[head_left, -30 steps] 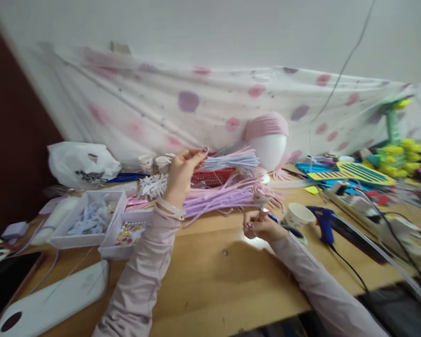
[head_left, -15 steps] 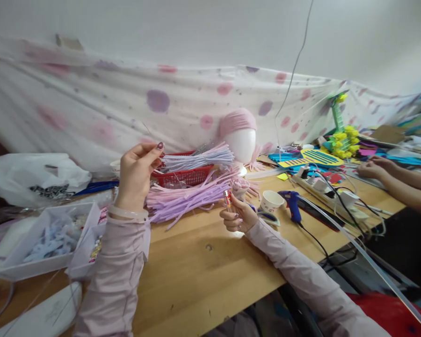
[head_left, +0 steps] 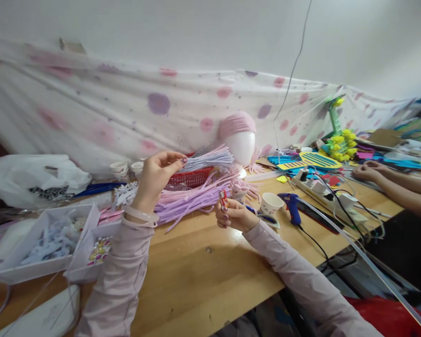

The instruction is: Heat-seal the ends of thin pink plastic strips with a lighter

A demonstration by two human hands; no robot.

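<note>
My right hand is wrapped round a small red patterned lighter, held upright above the table. My left hand is raised to the left, thumb and fingertips pinched together. Whatever the pinch holds is too thin or small to make out. Behind the hands lie bundles of fuzzy pipe cleaners: pale blue ones over a red basket, and purple ones with pink on the tabletop. A paper cup and a blue glue gun are right of the lighter.
At the back stands a white mannequin head with a pink wrap. White boxes of beads and trims are at left. A power strip with cables lies at right, near another person's hands. A long clear stick juts past the table edge.
My left hand has moved right and slightly down, still pinched. My right hand has tilted the lighter and shifted slightly left. The other person's hands have moved slightly left.
</note>
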